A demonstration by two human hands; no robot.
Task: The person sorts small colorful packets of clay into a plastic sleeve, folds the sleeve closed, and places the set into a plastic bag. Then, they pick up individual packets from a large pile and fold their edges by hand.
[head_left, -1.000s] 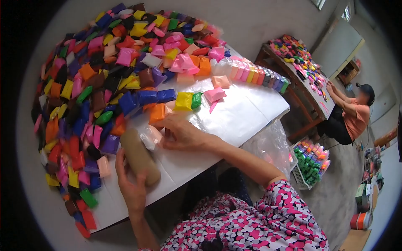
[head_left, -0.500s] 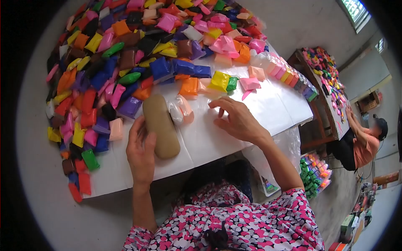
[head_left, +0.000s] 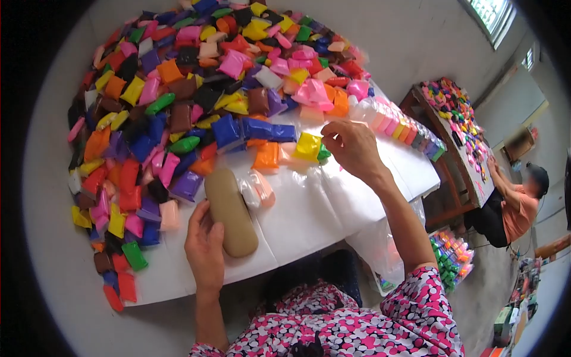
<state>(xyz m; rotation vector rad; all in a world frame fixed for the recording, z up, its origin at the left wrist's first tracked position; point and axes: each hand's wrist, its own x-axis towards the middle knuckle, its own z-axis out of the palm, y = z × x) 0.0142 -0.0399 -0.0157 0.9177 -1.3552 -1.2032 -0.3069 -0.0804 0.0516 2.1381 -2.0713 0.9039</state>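
My left hand (head_left: 205, 250) lies against the left side of a tan, rounded oblong case (head_left: 231, 213), its fingers apart and its thumb near the case's edge. Just right of the case is a clear wrapper with white and peach packets (head_left: 259, 189). Over the far side of the white tabletop, my right hand (head_left: 355, 152) has its fingers bent together beside a yellow packet (head_left: 307, 147) and a partly covered green packet (head_left: 323, 153). The hand covers most of what lies beneath it; whatever is at its fingertips cannot be made out.
A large heap of colourful soft packets (head_left: 178, 113) covers the table's left and back. A clear-wrapped row of packets (head_left: 395, 122) lies along the right edge. Plastic bags (head_left: 380, 244) hang below. Another person (head_left: 517, 199) works at a second table (head_left: 443, 143).
My right hand has moved up and to the right, over the pink packets, and its fingers have drawn together. My left hand stays at the case. The view has tilted slightly.
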